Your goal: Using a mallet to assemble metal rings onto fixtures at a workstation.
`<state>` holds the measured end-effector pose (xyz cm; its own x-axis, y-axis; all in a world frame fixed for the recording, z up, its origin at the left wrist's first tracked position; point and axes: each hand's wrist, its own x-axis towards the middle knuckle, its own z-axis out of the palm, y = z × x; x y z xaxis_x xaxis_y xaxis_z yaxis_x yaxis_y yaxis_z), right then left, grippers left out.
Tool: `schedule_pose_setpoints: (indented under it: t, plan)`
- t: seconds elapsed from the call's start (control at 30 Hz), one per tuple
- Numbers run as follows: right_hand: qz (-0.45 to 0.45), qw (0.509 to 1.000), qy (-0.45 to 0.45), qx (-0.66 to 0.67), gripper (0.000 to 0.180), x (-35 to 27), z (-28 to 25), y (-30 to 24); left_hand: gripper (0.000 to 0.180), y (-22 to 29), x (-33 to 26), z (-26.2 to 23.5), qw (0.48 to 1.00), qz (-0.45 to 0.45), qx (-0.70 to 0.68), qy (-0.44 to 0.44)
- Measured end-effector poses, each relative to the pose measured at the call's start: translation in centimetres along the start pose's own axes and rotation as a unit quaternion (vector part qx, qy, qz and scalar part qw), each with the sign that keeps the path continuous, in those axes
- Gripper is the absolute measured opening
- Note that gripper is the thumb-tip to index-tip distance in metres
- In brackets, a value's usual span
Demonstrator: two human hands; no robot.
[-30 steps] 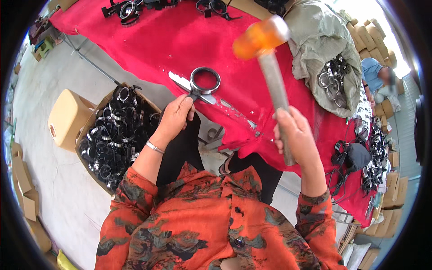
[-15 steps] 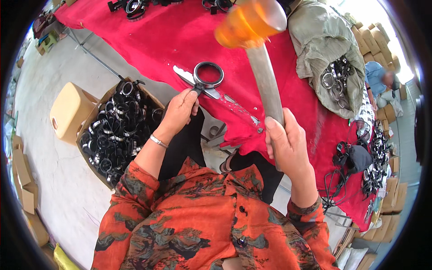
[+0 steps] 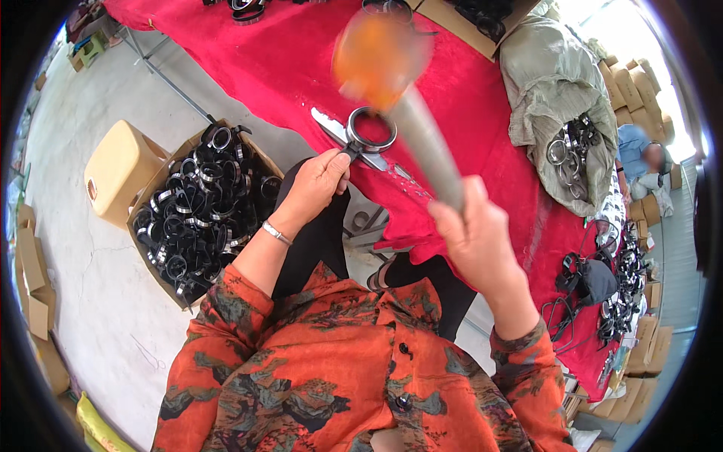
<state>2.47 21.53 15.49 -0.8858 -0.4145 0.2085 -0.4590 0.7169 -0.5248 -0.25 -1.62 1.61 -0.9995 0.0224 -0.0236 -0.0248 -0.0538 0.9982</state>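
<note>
My left hand pinches the short black handle of a ring-shaped part with a silvery band. The ring lies over a grey-and-white worn-looking strip near the edge of the red-covered table. My right hand is closed round the pale handle of a mallet. Its orange, see-through head is smeared by motion and hangs above and just beyond the ring, apart from it as far as I can tell.
Left of my legs, a cardboard box holds many similar black rings, beside a beige plastic stool. An open grey-green sack of rings lies on the table's right. Dark cables hang nearby. Another person is at far right.
The mallet head has swung down and left toward the ring, and my right hand has tilted with it. My left hand keeps its grip; the whole view has shifted slightly.
</note>
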Motion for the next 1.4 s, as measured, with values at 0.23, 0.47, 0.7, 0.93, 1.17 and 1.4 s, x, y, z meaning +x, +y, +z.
schedule_pose_setpoints:
  t: [0.23, 0.47, 0.7, 0.93, 1.17, 1.4]
  plan:
    - [0.055, 0.998, -0.028, -0.011, 0.032, -2.5, -1.3, 2.6, 0.037, -0.4, -0.4, -0.2, 1.0, -0.027, 0.012, -0.003]
    - [0.203, 0.975, -0.061, 0.071, 0.03, -6.0, 0.1, 3.9, 0.036, -0.2, 0.6, 0.3, 1.0, -0.014, 0.006, 0.007]
    - [0.251, 0.937, 0.034, 0.24, 0.028, -4.3, -0.5, 2.5, 0.036, -0.6, 0.0, 0.4, 1.0, -0.005, 0.002, 0.003]
    - [0.323, 0.901, -0.09, 0.277, 0.032, -0.7, -1.7, 3.1, 0.036, -0.1, -0.4, -0.1, 0.999, -0.042, 0.019, -0.005]
    - [0.214, 0.973, -0.083, 0.016, 0.047, 3.9, 1.9, 5.2, 0.037, -0.4, 0.4, 0.6, 1.0, -0.012, 0.007, -0.024]
    - [0.16, 0.982, -0.012, 0.102, 0.035, 3.0, -0.9, -0.4, 0.035, -0.1, -1.0, 0.4, 0.999, 0.009, 0.013, 0.044]
